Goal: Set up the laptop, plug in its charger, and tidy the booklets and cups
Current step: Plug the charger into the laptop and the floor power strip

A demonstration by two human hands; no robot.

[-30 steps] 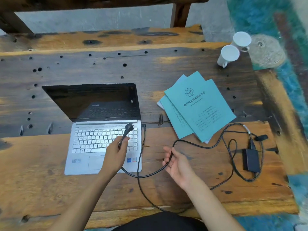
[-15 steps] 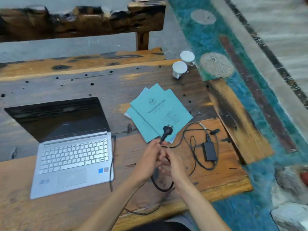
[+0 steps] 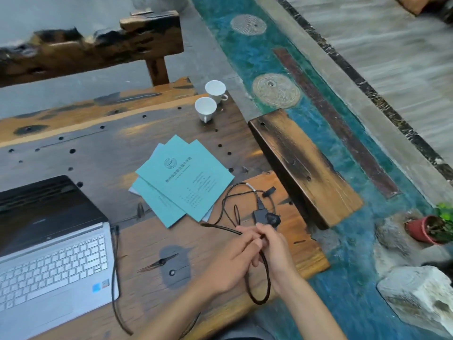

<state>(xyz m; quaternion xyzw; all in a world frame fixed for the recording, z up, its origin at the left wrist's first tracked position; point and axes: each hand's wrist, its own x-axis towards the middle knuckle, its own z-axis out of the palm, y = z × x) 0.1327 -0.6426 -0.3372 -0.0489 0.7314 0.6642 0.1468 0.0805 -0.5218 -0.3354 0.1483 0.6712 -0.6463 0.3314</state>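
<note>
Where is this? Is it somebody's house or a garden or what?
Probably a courtyard or garden-style tea spot, though I can't be sure. The rough wooden table has a matching wooden bench, the floor is painted blue-green like a pond, and a potted plant sits among rocks.

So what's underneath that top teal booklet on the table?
Under the top teal booklet, more teal booklets fan out at its left and lower edges, on the wooden table. Their count and covers are hidden.

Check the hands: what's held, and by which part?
Both hands hold the charger cable. The right hand grips it just behind the plug; the left hand pinches the cord beside it.
</note>
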